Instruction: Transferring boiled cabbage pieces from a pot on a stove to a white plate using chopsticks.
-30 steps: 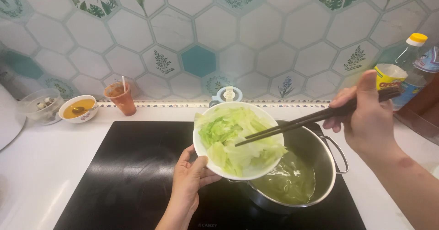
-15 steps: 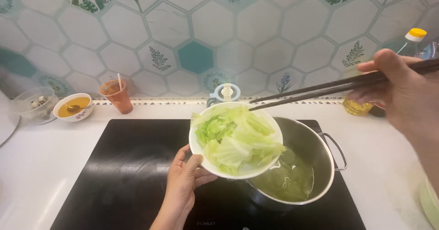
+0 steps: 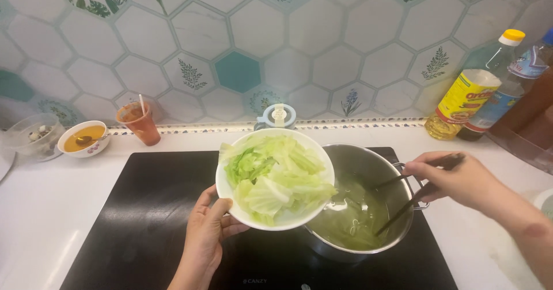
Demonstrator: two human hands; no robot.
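Since half a sec ago your right hand has dropped from above the bowl to the pot, and the chopsticks now dip into the greenish liquid. Fingers are pinched shut round the sticks, just right of the pot rim. Your left hand cups the white bowl w/ cabbage, thumb on its edge, bowl tilted over the pot's left rim. Pot sits on the black cooktop; oil bottle well behind-right of the pot.

White counter bears black cooktop, sauce bowl, oil bottle.
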